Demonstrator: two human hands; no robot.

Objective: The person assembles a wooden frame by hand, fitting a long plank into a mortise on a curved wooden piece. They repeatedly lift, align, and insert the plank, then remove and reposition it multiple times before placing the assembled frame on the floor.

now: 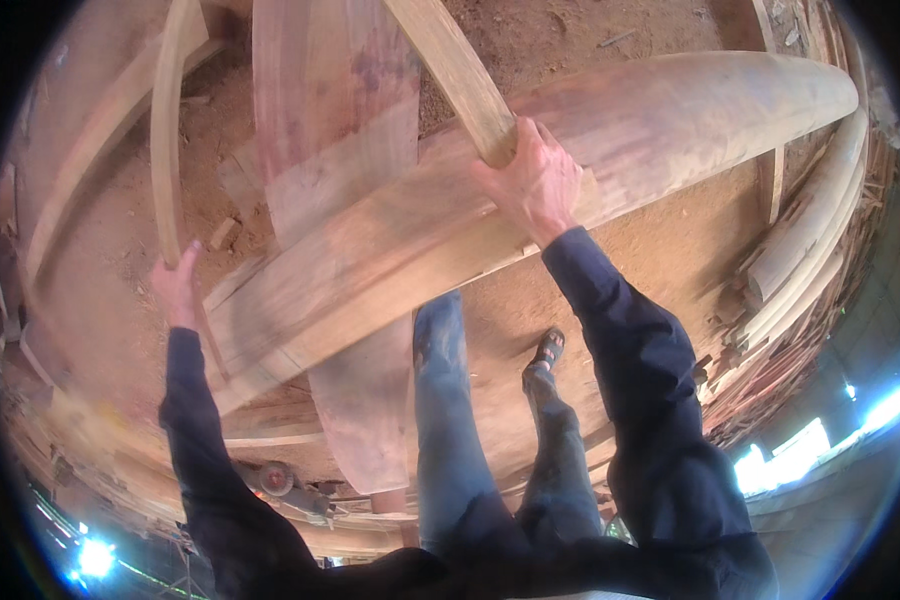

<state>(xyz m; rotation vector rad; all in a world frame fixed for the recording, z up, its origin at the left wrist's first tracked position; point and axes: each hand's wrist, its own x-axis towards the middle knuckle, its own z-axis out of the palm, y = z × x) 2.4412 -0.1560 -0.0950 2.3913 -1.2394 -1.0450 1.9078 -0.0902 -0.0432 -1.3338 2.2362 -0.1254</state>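
Observation:
My right hand (pixel 537 180) is closed round the lower end of a pale wooden strip (pixel 460 75) that runs up out of view. At the left, my left hand (pixel 178 290) grips the lower end of another narrow wooden strip (pixel 167 140), its thumb along the side. Whether the two strips join beyond the top edge is hidden. Below my right hand, a long thick wooden plank (pixel 690 115) lies diagonally, its rounded end at the upper right. It rests across a second wide reddish board (pixel 335 130) running from top to bottom.
Curved planks (pixel 820 230) are stacked at the right, beside a pile of thin offcuts (pixel 770 400). A curved timber (pixel 95 165) lies at the upper left. A round-ended tool (pixel 276 478), perhaps a grinder, sits at the lower left. My sandalled foot (pixel 549 347) stands on the dirt floor.

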